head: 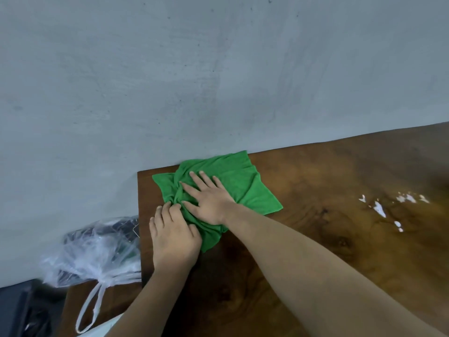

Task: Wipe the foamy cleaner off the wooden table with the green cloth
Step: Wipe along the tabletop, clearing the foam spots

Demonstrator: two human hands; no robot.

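Note:
A green cloth [240, 181] lies spread and partly bunched at the far left corner of the dark wooden table [315, 239], against the wall. My right hand [209, 198] rests flat on the cloth with fingers spread, pressing it down. My left hand [173, 235] sits at the cloth's near left edge, its fingertips curled into the bunched folds. White foamy cleaner [380, 209] lies in several small blobs and streaks on the table far to the right, well apart from the cloth.
A grey wall [194, 81] runs along the table's back edge. A clear plastic bag [94, 254] with dark contents and a loop handle sits off the table's left edge, over a lower wooden surface.

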